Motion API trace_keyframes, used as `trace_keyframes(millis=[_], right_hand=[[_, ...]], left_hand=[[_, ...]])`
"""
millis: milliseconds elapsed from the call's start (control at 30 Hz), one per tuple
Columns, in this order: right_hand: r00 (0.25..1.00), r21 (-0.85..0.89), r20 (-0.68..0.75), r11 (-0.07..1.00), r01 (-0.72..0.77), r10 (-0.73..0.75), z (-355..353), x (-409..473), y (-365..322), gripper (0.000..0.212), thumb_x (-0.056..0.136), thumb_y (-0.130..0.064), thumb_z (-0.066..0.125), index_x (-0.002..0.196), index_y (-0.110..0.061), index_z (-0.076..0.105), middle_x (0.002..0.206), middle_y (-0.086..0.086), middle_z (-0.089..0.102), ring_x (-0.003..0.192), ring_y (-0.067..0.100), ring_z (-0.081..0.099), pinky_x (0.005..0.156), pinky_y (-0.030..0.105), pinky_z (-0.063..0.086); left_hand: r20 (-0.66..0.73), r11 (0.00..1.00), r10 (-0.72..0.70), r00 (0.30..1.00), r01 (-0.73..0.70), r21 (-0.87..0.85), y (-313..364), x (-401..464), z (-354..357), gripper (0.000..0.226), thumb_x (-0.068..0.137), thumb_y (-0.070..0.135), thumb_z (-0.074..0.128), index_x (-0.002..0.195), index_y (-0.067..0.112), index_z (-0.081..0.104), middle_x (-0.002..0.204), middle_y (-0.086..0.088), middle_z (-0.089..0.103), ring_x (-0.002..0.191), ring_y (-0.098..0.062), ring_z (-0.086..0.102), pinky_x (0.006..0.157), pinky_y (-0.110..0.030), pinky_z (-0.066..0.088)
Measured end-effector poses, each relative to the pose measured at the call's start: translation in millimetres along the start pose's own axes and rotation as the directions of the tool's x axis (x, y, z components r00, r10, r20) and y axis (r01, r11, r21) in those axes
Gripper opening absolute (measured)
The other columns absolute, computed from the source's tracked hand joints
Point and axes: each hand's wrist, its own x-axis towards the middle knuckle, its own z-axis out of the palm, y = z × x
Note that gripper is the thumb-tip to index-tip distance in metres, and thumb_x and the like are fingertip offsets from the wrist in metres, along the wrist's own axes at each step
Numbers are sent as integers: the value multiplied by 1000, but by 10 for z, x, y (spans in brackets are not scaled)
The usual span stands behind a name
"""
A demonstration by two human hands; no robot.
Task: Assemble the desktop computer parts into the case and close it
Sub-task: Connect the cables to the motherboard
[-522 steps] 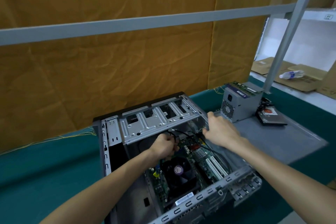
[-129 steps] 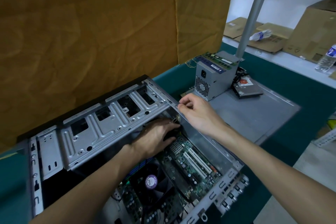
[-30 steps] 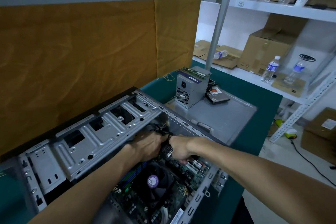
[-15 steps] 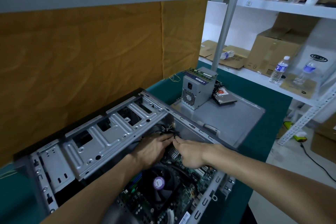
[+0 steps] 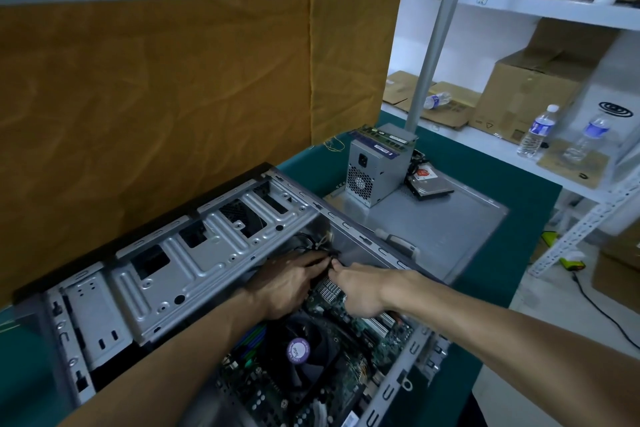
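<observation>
Head view: computer case (image 5: 194, 263) lies open on its side on the green worktop (image 5: 491, 184), motherboard (image 5: 332, 367) and black fan (image 5: 298, 354) showing inside, both hands down in it near the drive cage. Left hand (image 5: 284, 284) and right hand (image 5: 360, 291) meet fingertip to fingertip at a bundle of black cables (image 5: 311, 246); each grip looks pinched on the cables, but blur and shadow hide the exact hold. Behind the case, the side panel (image 5: 443, 218) lies flat with the power supply (image 5: 377, 166) standing on it and a hard drive (image 5: 429, 184) just beside that.
</observation>
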Motion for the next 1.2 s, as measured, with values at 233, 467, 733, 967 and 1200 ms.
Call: trace_keyframes(millis=[233,467,733,967,1200], right_hand=[[1000,11,-14,1000,12,-12,-12,-46,-24,77,95,1,42,164,-10,8,171,3,-7,156,26,15,125,41,25],[998,37,-59,999,26,-24,17,-47,-47,69,100,-4,45,162,-5,14,171,9,-6,156,28,17,124,37,25],[1000,58,-14,998,-19,20,-35,-24,-47,70,96,-3,43,161,-3,17,171,10,-1,154,30,22,123,40,30],[998,117,-14,991,-61,63,-22,-48,-72,63,89,-7,45,151,-3,39,162,17,33,143,35,41,116,44,41],[997,128,3,989,-78,78,-62,-51,-58,47,86,-5,45,130,-1,58,131,17,61,116,34,62,100,47,54]], left_hand=[[14,996,-71,997,72,-45,62,-8,-17,66,96,4,43,158,23,34,161,2,33,144,-23,35,115,-39,34],[19,983,-147,989,148,-104,91,28,-7,62,96,3,44,156,19,37,144,-6,44,130,-28,47,106,-40,41],[94,969,-224,970,232,-88,90,114,19,71,95,2,50,158,32,33,124,-3,38,104,-26,49,77,-30,38],[100,969,-234,967,224,103,158,141,-33,68,93,6,51,155,30,34,141,-9,37,126,-35,47,99,-43,43],[123,964,-250,960,235,122,212,148,-69,71,94,4,48,157,30,29,140,-8,36,122,-33,49,95,-42,43]])
